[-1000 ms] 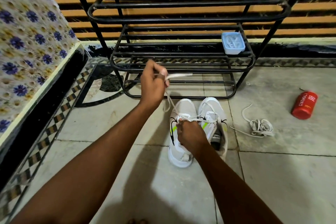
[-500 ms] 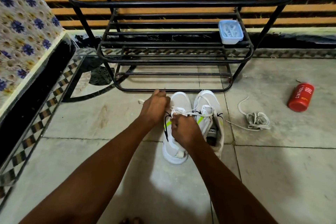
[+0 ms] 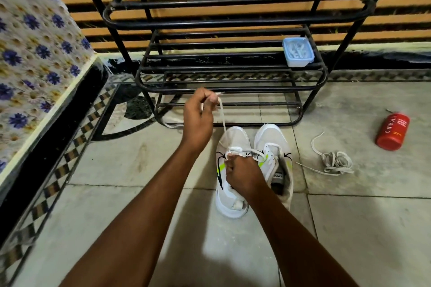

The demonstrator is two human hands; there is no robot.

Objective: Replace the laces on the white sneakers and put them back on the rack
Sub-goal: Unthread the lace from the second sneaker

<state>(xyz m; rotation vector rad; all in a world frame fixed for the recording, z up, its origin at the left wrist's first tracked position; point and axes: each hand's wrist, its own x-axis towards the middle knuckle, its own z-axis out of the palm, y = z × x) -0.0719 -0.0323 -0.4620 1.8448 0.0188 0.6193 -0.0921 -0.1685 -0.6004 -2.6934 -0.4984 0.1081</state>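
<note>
Left hand [image 3: 198, 119] is up now, off the shoe where it sat half a second ago beside the right hand, fingers pinching the lace [image 3: 222, 121], which is pulled taut up toward the rack [image 3: 233, 23]. Laced sneaker [image 3: 233, 140] stands on the floor [image 3: 349, 228] just in front of the rack's bottom rail, as before, long axis running away from the person, toe toward the rack and heel nearest. Right hand [image 3: 242, 175] sits on its eyelets as before, fingers curled on the lace there. Other sneaker [image 3: 271, 135] is touching alongside and points the same way. Old laces [image 3: 335, 162] are heaped to the right, with a red can [image 3: 393, 134] lying further right.
</note>
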